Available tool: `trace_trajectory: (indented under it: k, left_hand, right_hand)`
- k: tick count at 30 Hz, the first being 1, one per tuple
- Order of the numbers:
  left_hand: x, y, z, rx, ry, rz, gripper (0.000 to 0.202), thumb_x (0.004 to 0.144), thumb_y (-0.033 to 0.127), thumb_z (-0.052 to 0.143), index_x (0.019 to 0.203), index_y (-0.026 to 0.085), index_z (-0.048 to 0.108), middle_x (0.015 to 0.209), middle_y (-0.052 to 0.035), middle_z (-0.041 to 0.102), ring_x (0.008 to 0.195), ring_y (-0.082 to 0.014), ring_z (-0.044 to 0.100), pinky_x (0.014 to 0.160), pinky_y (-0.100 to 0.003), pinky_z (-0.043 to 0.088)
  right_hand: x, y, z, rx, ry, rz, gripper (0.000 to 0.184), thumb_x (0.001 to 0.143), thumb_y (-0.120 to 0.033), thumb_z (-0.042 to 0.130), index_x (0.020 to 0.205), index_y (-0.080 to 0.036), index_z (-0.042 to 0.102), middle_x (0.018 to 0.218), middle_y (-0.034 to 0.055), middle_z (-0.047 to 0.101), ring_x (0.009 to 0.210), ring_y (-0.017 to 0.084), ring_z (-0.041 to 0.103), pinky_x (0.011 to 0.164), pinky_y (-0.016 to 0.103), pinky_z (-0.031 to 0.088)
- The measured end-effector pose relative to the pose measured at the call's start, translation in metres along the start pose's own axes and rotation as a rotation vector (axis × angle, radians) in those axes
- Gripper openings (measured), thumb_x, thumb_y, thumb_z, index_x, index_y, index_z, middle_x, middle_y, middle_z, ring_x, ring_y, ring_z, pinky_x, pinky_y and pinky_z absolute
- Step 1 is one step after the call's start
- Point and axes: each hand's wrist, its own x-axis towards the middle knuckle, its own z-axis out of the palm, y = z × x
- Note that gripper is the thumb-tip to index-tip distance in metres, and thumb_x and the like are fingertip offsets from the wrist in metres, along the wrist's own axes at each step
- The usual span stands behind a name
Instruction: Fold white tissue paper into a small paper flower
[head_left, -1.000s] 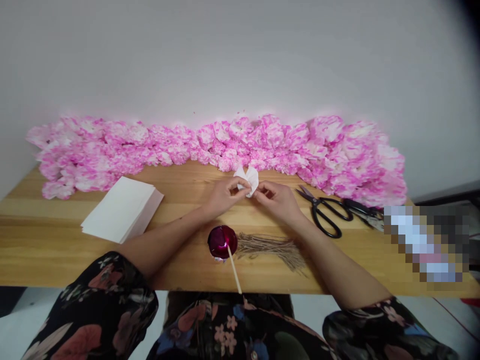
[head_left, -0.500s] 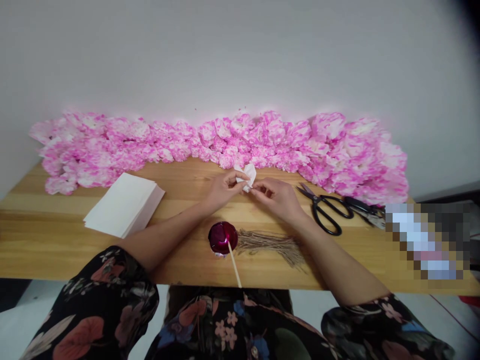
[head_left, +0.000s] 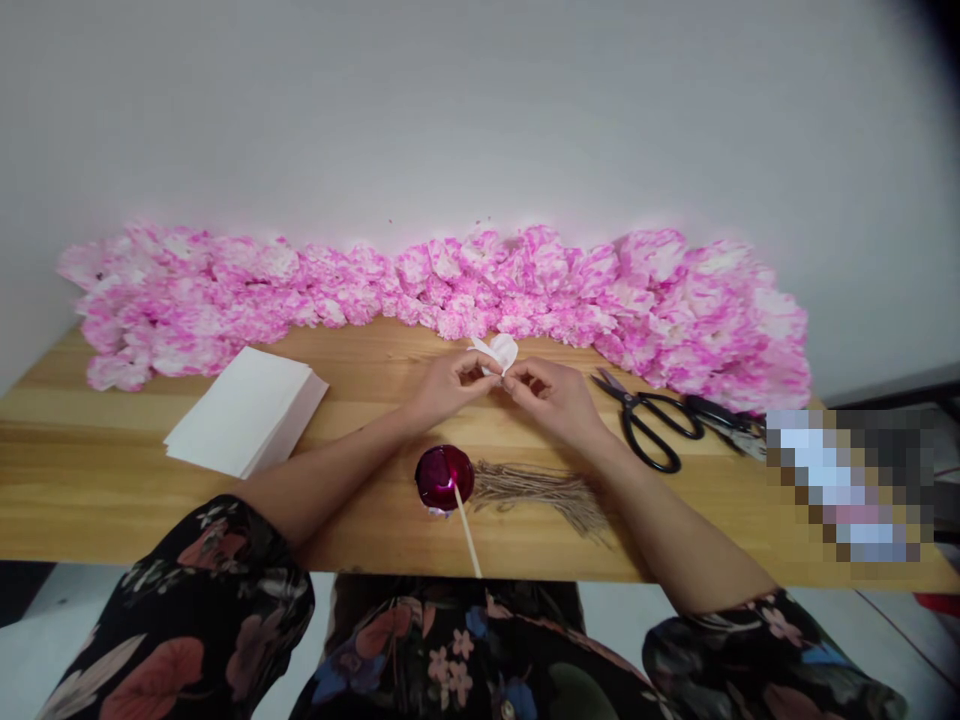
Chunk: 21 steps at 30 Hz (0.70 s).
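Wooden table [head_left: 90,480] against a pale wall, seen from above; landmark: the cup of red liquid [head_left: 445,475] near the front edge, with a stick [head_left: 469,535] leaning out of it toward the person. Just beyond the cup, the white paper piece [head_left: 501,350] is held above the table; the left hand [head_left: 448,388] and the right hand [head_left: 555,398] meet on it, fingertips closed and pinching its gathered base. Just right of the cup lies a twine bundle [head_left: 544,492]; farther right, black scissors [head_left: 652,425]; left of the cup, a stack of white sheets [head_left: 244,410]; far beyond it, a row of pink paper flowers [head_left: 450,290]. Risks, as judged: the thin paper may tear if the two pinches pull apart too hard; a forearm drawn back could strike the stick and tip the cup, staining the twine.
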Motion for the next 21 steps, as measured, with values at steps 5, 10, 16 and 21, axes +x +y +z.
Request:
trace_trajectory:
  k: [5,10,16,21]
  left_hand:
    - [-0.0006,0.0013,-0.0004,0.044,0.017,0.013,0.009,0.084,0.023,0.065,0.085,0.016,0.070,0.081,-0.0019,0.072,0.074,-0.0121,0.061,0.070,-0.023,0.047]
    - [-0.0003,-0.0010,0.0005,0.044,0.029,0.022,0.008,0.084,0.020,0.063,0.084,0.015,0.070,0.080,-0.0020,0.072,0.073,-0.0121,0.062,0.070,-0.023,0.047]
    - [-0.0005,-0.0007,0.0005,0.047,0.023,0.006,0.011,0.085,0.022,0.063,0.085,0.015,0.072,0.084,-0.0039,0.074,0.077,-0.0142,0.066,0.074,-0.025,0.049]
    - [-0.0009,-0.0002,0.0003,0.049,0.015,0.003,0.012,0.085,0.022,0.064,0.086,0.016,0.074,0.086,-0.0042,0.076,0.079,-0.0147,0.067,0.074,-0.025,0.049]
  right_hand:
    - [-0.0008,0.0005,0.0009,-0.031,-0.001,-0.020,0.020,0.089,-0.034,0.059,0.082,-0.021,0.072,0.074,0.0020,0.071,0.060,0.014,0.057,0.058,0.027,0.039]
    - [-0.0006,-0.0004,-0.0003,-0.024,0.018,-0.009,0.020,0.090,-0.035,0.060,0.081,-0.021,0.072,0.074,0.0025,0.071,0.060,0.014,0.057,0.058,0.027,0.039]
    - [0.0003,-0.0010,-0.0026,-0.080,0.031,-0.073,0.017,0.089,-0.033,0.060,0.083,-0.022,0.071,0.074,0.0034,0.069,0.062,0.016,0.057,0.059,0.029,0.040]
    - [0.0003,0.0036,-0.0011,-0.136,0.045,-0.126,0.016,0.090,-0.031,0.060,0.085,-0.022,0.072,0.073,0.0039,0.069,0.063,0.017,0.057,0.062,0.030,0.041]
